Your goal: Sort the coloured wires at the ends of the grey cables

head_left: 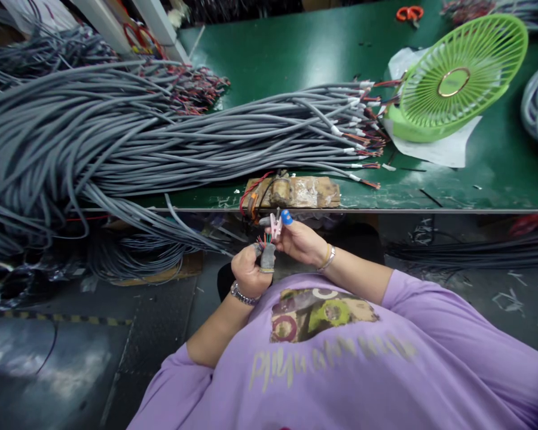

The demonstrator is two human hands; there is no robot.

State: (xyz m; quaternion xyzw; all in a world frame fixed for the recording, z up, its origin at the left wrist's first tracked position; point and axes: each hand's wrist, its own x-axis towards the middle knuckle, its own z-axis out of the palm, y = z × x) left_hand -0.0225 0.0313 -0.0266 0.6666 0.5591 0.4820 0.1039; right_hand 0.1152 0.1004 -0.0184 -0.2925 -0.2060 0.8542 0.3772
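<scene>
My left hand (247, 270), with grey covers on some fingers and a watch at the wrist, is closed around the end of a grey cable. Thin coloured wires (265, 240) fan out above its fingertips. Opposite it, my right hand (305, 243) wears a blue cover on the thumb and pinches a small pale pink clip (275, 226) that looks like a clothes peg. The clip is close to the wire tips; whether it touches them I cannot tell. Just beyond both hands, a wooden block (314, 191) with a metal part and red wires sits at the table edge.
A large bundle of grey cables (206, 149) covers the left and middle of the green table (305, 54). A green fan (457, 83) stands on white paper at the right. Orange-handled scissors (409, 14) lie at the back. More coiled cables (138, 257) are below the table.
</scene>
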